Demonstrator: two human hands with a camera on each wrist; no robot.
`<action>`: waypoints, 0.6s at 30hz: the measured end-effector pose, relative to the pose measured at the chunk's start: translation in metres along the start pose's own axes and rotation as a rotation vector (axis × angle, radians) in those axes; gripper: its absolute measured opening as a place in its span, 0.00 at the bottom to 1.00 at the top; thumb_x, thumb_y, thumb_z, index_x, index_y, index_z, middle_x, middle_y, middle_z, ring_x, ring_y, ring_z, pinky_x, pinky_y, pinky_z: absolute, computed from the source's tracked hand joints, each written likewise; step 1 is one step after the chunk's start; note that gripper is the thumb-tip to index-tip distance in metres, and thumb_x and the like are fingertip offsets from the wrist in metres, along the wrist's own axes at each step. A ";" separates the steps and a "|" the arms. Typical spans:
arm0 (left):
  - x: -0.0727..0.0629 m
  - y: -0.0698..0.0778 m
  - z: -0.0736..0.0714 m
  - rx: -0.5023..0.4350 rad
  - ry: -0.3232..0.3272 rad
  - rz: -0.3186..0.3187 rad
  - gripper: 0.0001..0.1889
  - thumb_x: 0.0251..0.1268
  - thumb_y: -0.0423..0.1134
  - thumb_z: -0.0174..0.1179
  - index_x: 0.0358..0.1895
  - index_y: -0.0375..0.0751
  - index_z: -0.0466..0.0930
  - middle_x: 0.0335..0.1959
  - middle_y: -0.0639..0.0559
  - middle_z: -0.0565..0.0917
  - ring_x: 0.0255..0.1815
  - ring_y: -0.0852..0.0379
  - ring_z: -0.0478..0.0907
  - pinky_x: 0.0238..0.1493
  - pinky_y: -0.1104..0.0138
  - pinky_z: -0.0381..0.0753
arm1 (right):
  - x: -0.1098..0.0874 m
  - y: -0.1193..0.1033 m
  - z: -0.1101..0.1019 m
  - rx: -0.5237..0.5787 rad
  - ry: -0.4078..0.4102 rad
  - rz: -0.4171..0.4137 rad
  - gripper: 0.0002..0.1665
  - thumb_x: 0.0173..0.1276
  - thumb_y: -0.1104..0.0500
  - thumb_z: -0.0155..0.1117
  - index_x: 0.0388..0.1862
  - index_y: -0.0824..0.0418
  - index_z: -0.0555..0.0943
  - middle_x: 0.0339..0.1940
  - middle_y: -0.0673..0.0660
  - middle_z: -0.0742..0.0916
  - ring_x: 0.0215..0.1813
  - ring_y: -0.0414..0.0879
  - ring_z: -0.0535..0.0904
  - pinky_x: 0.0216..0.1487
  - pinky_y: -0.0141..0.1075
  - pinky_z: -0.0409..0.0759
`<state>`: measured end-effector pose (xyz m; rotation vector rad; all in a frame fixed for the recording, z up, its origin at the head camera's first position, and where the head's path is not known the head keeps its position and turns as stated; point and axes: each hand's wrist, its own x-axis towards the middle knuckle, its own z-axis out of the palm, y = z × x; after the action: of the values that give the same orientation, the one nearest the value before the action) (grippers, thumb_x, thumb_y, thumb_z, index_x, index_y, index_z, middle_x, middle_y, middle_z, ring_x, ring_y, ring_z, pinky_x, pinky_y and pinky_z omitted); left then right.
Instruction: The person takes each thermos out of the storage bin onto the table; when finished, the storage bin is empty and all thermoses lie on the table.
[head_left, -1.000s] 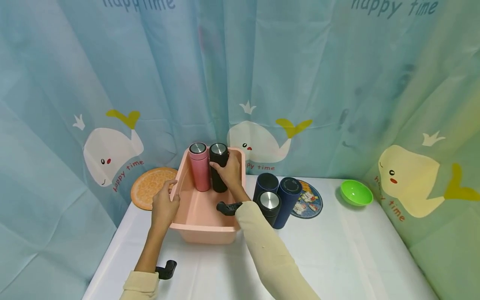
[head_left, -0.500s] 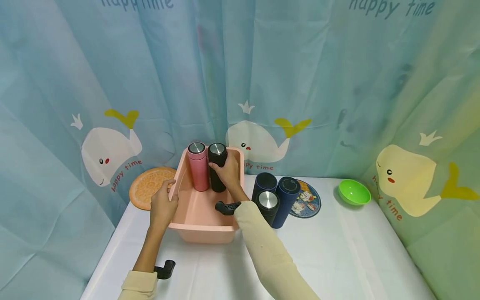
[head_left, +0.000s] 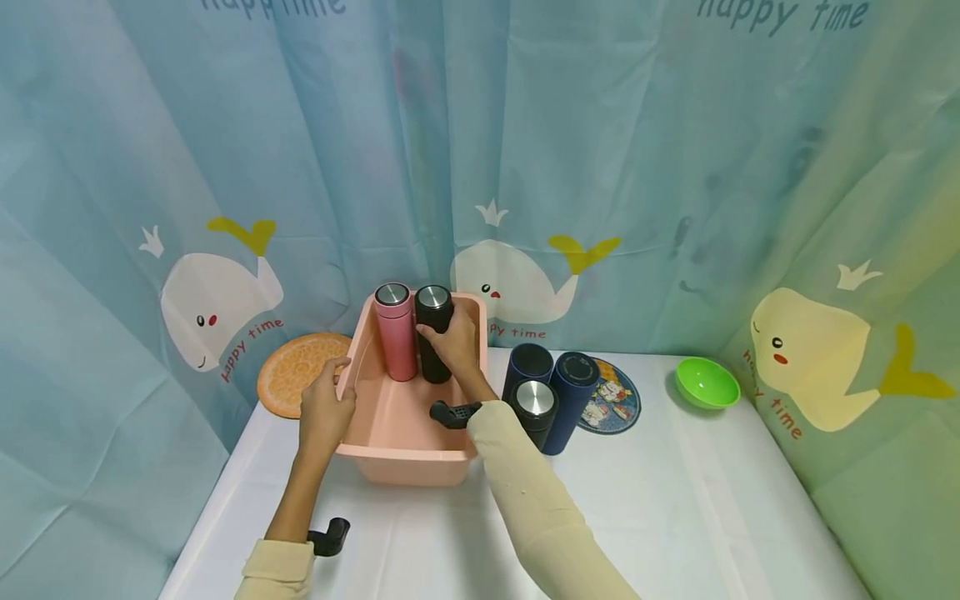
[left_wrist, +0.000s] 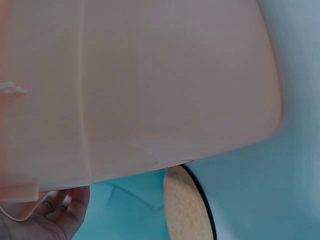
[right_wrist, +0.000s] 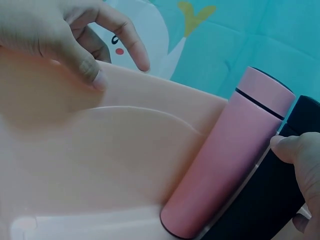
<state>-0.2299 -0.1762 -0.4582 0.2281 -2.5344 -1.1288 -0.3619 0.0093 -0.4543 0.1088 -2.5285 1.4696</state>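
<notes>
My left hand [head_left: 326, 410] grips the left rim of a pink plastic basin [head_left: 420, 457], thumb inside and fingers outside the wall. In the left wrist view the basin's outer side [left_wrist: 165, 90] fills most of the picture, the hand [left_wrist: 62, 215] low at its edge. Inside the basin's far end my right hand [head_left: 456, 340] holds a black thermos bottle [head_left: 433, 312] with a steel-topped lid, its thumb across the near side. Just left of it a pink thermos bottle [head_left: 395, 337] stands upright against the far wall. The right wrist view shows the pink bottle [right_wrist: 225, 160] leaning in the picture beside the black one.
Right of the basin stand two dark blue bottles [head_left: 573, 408] and a black bottle with a steel top [head_left: 536, 402]. Behind them lies a round patterned mat [head_left: 613, 400]. A green bowl [head_left: 707, 383] is farther right; an orange-slice mat [head_left: 296, 379] lies left. A curtain hangs behind.
The view has shifted very slightly. Both hands keep their holds on the basin rim and the black thermos bottle, and the bottles stay where they were.
</notes>
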 end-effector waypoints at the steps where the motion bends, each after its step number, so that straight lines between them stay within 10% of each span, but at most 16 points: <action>1: 0.000 0.000 0.000 0.001 -0.002 -0.002 0.23 0.62 0.30 0.56 0.62 0.41 0.74 0.47 0.32 0.84 0.46 0.36 0.83 0.41 0.45 0.80 | 0.000 0.000 0.000 0.006 -0.002 0.002 0.42 0.60 0.53 0.73 0.69 0.62 0.66 0.62 0.61 0.80 0.62 0.55 0.77 0.65 0.50 0.74; 18: 0.000 0.000 0.001 0.005 -0.001 -0.013 0.23 0.62 0.30 0.57 0.62 0.42 0.74 0.47 0.32 0.84 0.44 0.36 0.83 0.39 0.47 0.81 | -0.003 -0.001 -0.002 0.020 0.016 -0.004 0.41 0.61 0.52 0.72 0.68 0.62 0.66 0.62 0.60 0.80 0.62 0.54 0.77 0.65 0.50 0.73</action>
<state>-0.2298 -0.1758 -0.4590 0.2453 -2.5406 -1.1279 -0.3584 0.0100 -0.4535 0.1045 -2.5004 1.4886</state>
